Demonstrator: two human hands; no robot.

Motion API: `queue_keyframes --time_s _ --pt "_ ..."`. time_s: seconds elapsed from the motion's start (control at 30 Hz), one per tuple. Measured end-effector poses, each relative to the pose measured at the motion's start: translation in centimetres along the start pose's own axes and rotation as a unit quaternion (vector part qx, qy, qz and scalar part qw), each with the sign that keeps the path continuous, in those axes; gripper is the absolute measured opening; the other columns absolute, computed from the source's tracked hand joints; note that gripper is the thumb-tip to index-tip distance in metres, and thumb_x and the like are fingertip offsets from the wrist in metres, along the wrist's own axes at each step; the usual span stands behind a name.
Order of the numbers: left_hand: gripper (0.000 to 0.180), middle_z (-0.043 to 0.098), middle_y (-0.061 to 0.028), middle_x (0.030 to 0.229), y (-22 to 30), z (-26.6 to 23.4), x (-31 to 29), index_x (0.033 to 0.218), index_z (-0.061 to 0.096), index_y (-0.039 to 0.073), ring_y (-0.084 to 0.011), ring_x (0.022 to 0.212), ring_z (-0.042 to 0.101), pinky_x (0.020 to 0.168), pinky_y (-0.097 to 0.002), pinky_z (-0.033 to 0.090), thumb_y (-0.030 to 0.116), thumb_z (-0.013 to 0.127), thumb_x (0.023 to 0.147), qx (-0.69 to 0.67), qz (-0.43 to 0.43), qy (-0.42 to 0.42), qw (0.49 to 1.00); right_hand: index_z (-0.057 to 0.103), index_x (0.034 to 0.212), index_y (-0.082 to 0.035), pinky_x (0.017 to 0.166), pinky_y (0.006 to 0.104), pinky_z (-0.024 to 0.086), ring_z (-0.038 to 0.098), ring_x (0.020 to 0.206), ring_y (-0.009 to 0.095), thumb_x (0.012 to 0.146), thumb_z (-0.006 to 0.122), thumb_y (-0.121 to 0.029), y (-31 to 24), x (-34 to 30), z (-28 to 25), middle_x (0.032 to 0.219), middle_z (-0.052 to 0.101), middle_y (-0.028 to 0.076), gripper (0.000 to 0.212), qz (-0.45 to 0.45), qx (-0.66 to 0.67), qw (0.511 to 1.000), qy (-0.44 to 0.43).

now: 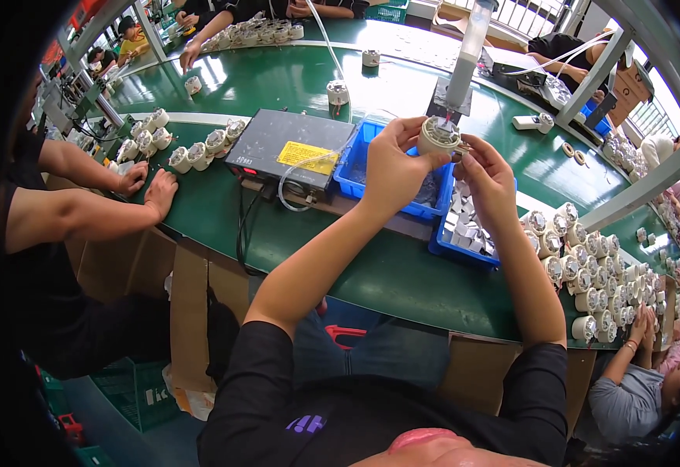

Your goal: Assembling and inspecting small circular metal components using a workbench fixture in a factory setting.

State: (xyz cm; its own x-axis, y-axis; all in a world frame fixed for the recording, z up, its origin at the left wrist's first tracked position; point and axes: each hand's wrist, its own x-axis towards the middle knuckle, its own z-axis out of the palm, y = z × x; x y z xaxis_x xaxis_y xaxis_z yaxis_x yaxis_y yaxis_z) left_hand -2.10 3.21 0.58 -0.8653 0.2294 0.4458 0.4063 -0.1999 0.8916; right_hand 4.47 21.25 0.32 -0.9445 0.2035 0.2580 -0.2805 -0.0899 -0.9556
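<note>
Both my hands hold up one small round white motor-like part [438, 138], its open face with metal and wiring turned up. My left hand [393, 165] grips it from the left, thumb along its near side. The fingers of my right hand [489, 177] close at its right edge; any small wire between them is too small to make out. Right above the part is the tip of a clear dispensing syringe [471, 54], fixed in a dark holder [439, 100]. Below my hands are a blue bin [349, 173] and a second blue bin [453, 247] holding small white pieces.
A grey control box [293, 148] with a yellow label stands left of the bins. Many similar white parts [589, 272] crowd the right side; more [198, 154] stand at left. A co-worker's hands [153, 191] rest on the green table [371, 284]. A conveyor runs beyond.
</note>
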Motion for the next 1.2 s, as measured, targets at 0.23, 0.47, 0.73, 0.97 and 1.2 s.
queue_keyframes --time_s 0.23,0.47,0.73,0.97,1.2 --pt "0.063 0.077 -0.017 0.121 -0.4 0.9 -1.1 0.133 0.064 -0.002 -0.0254 0.109 0.076 0.092 -0.0332 0.064 -0.004 0.092 0.077 0.026 0.038 -0.002 0.999 0.07 0.125 0.004 0.081 0.0253 0.055 0.065 0.085 0.014 0.106 0.066 -0.01 0.8 0.5 -1.8 0.104 0.074 0.013 0.023 0.033 0.061 0.997 0.034" --pt "0.049 0.075 -0.0115 0.112 0.1 2.1 -3.8 0.124 0.066 0.005 -0.0239 0.091 0.075 0.068 -0.0322 0.061 -0.004 0.084 0.08 0.073 0.136 -0.036 0.987 0.073 0.113 0.001 0.075 0.0251 0.057 0.068 0.082 0.016 0.102 0.07 -0.008 -3.8 4.8 -11.7 0.099 0.074 0.013 0.014 0.143 -0.128 0.98 0.055" --pt "0.038 0.076 -0.0057 0.102 -0.7 2.3 -5.1 0.112 0.068 0.009 -0.0191 0.071 0.07 0.058 -0.0303 0.053 -0.006 0.078 0.079 0.158 0.295 -0.103 0.937 0.075 0.113 -0.003 0.08 0.0333 0.059 0.07 0.084 0.02 0.098 0.074 -0.03 1.2 8.5 -19.7 0.105 0.076 0.01 0.031 0.207 -0.451 0.864 0.088" --pt "0.032 0.074 -0.0029 0.089 -2.2 1.5 -5.1 0.106 0.07 0.012 -0.0205 0.058 0.062 0.052 -0.0316 0.047 -0.002 0.076 0.078 0.187 0.344 -0.086 0.916 0.078 0.1 -0.001 0.078 0.0401 0.058 0.07 0.078 0.027 0.096 0.074 -0.044 -3.5 2.4 -17.5 0.087 0.077 0.014 0.043 0.15 -0.695 0.703 -0.007" --pt "0.032 0.073 -0.0025 0.084 -0.6 2.5 -5.5 0.107 0.071 0.013 -0.0211 0.057 0.062 0.052 -0.0326 0.047 -0.001 0.075 0.078 0.179 0.364 -0.094 0.909 0.073 0.098 0.0 0.081 0.0419 0.058 0.07 0.084 0.036 0.092 0.079 -0.025 -5.3 -13.2 -7.1 0.108 0.075 0.02 0.026 0.118 -0.744 0.651 0.088"
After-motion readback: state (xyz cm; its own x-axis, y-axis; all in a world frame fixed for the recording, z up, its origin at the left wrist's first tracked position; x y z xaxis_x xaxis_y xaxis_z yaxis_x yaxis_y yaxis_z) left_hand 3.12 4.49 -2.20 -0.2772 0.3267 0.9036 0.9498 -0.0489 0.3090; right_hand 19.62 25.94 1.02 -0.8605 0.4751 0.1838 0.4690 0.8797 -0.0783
